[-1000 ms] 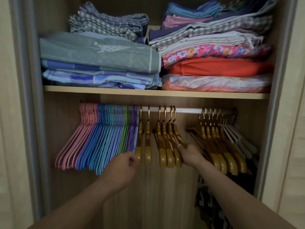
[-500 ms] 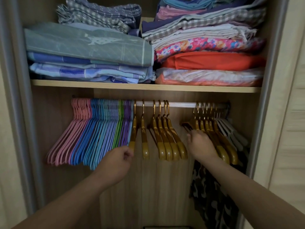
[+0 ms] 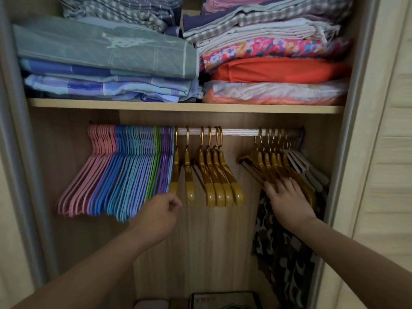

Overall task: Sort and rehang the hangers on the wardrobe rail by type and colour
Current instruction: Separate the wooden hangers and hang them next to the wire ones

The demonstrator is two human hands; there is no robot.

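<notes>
Right hand (image 3: 287, 198) lies spread on the gold hangers (image 3: 270, 166) bunched near the rail's (image 3: 238, 132) right end, while the left hand (image 3: 159, 216), fingers curled, pinches the lower tip of 1 gold hanger (image 3: 175, 175) beside the coloured hangers (image 3: 124, 172) at its left end.

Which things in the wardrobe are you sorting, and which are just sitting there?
For the job:
wardrobe rail
pink hangers
blue hangers
green hangers
purple hangers
wooden hangers
white hangers
left hand
right hand

Just sitting there:
folded bedding on the shelf
camouflage garment
</notes>
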